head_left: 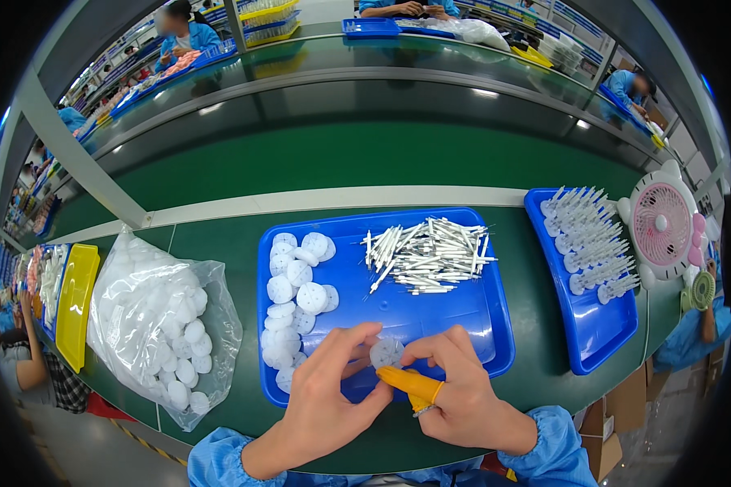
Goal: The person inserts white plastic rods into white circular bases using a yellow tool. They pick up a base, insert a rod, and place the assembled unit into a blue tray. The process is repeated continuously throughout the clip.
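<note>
Both my hands meet over the near edge of a blue tray. My left hand and my right hand pinch one small white disc between their fingertips. An orange rubber cot covers my right thumb. Several more white discs lie along the left side of the tray. A heap of thin white sticks lies in its far right part.
A clear plastic bag of white discs lies at the left, beside a yellow tray. At the right a second blue tray holds assembled white pieces. A small pink fan stands beyond it. Other people work across the green conveyor belt.
</note>
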### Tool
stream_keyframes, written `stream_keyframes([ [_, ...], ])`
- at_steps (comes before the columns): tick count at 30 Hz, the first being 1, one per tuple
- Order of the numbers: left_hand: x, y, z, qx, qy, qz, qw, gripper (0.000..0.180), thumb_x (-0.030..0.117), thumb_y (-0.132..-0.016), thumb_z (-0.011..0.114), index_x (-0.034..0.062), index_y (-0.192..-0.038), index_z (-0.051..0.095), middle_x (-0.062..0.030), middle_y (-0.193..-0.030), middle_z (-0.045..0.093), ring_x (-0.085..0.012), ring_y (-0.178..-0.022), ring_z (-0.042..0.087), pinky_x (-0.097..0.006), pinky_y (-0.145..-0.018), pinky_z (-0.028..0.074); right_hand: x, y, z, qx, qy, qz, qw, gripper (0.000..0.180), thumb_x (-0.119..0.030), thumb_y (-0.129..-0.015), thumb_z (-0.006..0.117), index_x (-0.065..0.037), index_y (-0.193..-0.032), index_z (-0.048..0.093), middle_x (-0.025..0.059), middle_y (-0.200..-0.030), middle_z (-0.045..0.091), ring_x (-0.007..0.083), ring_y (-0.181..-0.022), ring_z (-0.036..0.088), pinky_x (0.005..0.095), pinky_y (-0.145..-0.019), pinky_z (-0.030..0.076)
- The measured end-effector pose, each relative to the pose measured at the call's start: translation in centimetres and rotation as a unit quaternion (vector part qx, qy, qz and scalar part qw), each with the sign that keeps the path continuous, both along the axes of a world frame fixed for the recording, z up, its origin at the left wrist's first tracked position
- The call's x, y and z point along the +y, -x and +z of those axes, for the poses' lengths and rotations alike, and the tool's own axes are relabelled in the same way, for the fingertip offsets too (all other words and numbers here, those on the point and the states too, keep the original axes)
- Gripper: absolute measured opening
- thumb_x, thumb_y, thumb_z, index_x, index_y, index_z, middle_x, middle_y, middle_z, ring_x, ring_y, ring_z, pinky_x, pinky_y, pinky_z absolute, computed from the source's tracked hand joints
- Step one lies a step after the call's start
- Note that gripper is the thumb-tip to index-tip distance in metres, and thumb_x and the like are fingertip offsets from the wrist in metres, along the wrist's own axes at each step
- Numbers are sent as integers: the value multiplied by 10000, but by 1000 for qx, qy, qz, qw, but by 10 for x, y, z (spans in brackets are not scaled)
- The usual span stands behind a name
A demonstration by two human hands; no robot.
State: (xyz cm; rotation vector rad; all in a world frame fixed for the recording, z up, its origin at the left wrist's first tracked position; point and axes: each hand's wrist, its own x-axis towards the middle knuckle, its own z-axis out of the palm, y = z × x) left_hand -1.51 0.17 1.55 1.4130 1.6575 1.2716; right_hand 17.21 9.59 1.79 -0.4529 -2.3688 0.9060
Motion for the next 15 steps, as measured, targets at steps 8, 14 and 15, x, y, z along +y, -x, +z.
stream_keyframes([
  [8,0,-1,-1,-3,1,2,1000,609,-8,-835,832,11,-1391,584,-168,-1178,664,-289,-1068,742,-394,-913,660,0,-1,0,1,-6,-45,999,526,65,-580,697,43,-1097,787,132,-1161,618,325,-953,534,435,-838,436],
  [14,0,0,-1,-2,1,-4,1000,611,-15,-835,829,13,-1394,583,-172,-1200,663,-289,-1072,743,-391,-918,659,0,-1,-3,-5,-19,-7,1000,385,59,-580,720,64,-958,793,155,-1149,607,334,-988,525,431,-830,403],
  [15,1,-1,-1,-5,4,-3,1000,610,-17,-835,828,13,-1394,583,-171,-1199,662,-290,-1073,743,-392,-921,659,-1,1,-4,-12,-26,-16,999,372,58,-583,723,67,-948,792,156,-1149,605,336,-993,524,433,-834,404],
])
